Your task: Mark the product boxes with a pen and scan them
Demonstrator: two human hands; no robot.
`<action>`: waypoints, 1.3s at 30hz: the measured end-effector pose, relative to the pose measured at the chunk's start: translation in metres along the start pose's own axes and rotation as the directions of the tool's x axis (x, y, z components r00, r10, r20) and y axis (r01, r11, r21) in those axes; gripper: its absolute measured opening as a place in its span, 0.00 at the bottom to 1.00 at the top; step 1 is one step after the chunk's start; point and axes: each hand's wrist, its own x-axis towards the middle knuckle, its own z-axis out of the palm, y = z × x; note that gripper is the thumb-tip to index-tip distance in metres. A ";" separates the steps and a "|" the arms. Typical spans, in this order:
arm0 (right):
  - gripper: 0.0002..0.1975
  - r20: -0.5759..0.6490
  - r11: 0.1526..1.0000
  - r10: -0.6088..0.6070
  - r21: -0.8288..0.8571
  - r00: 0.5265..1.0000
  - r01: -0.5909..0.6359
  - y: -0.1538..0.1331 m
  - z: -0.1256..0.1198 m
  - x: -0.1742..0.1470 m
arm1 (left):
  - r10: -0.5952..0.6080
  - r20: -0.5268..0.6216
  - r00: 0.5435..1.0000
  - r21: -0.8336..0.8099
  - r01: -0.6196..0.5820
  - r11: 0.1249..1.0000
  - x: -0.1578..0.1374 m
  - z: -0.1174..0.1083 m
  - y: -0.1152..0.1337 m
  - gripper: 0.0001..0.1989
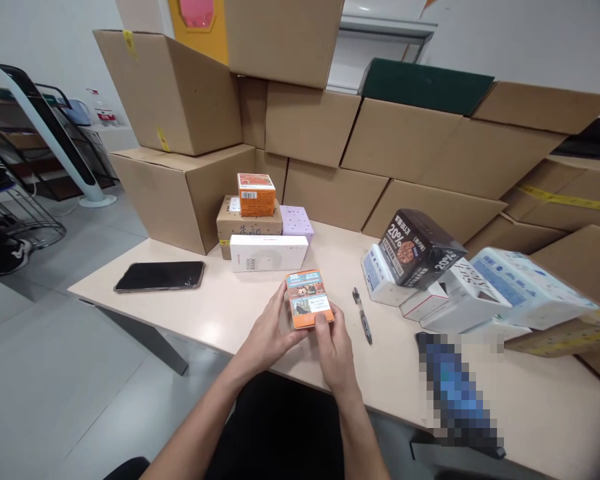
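Note:
Between my two hands I hold a small orange box (pixel 309 299) with a printed blue, brown and orange face turned up. My left hand (pixel 275 330) grips its left side, with the fingers partly hidden behind it. On the lower right corner lies the thumb of my right hand (pixel 333 343), whose other fingers wrap the right edge. Just beyond the box stands a white power bank box (pixel 269 254). A dark pen (pixel 363 316) lies on the table to the right of my right hand.
A phone (pixel 160 276) lies at the left. Behind the power bank box, another orange box (pixel 257 195) tops a brown carton (pixel 249 221) beside a purple box (pixel 297 221). A black box (pixel 420 248) rests on white packages at right, near a pixelated device (pixel 460 393). Large cartons (pixel 315 123) wall the back.

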 end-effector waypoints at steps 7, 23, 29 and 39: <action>0.27 -0.174 0.988 -0.123 -0.111 0.977 0.104 0.014 0.000 -0.002 | 0.043 0.032 0.999 0.167 -0.048 0.985 0.000 0.001 0.000 0.39; 0.27 -0.190 0.702 -0.544 -0.636 0.817 0.319 0.004 0.025 -0.002 | 0.102 0.002 0.995 0.192 -0.101 0.976 -0.002 0.003 -0.012 0.37; 0.23 -0.325 0.939 -0.292 -0.275 0.900 0.205 0.005 0.009 0.000 | 0.010 -0.019 1.000 0.170 -0.007 0.985 -0.003 0.001 -0.005 0.47; 0.21 -0.235 0.996 -0.020 -0.093 0.972 -0.002 0.008 0.000 -0.001 | -0.080 0.032 0.996 0.125 0.075 0.989 -0.005 0.000 -0.001 0.56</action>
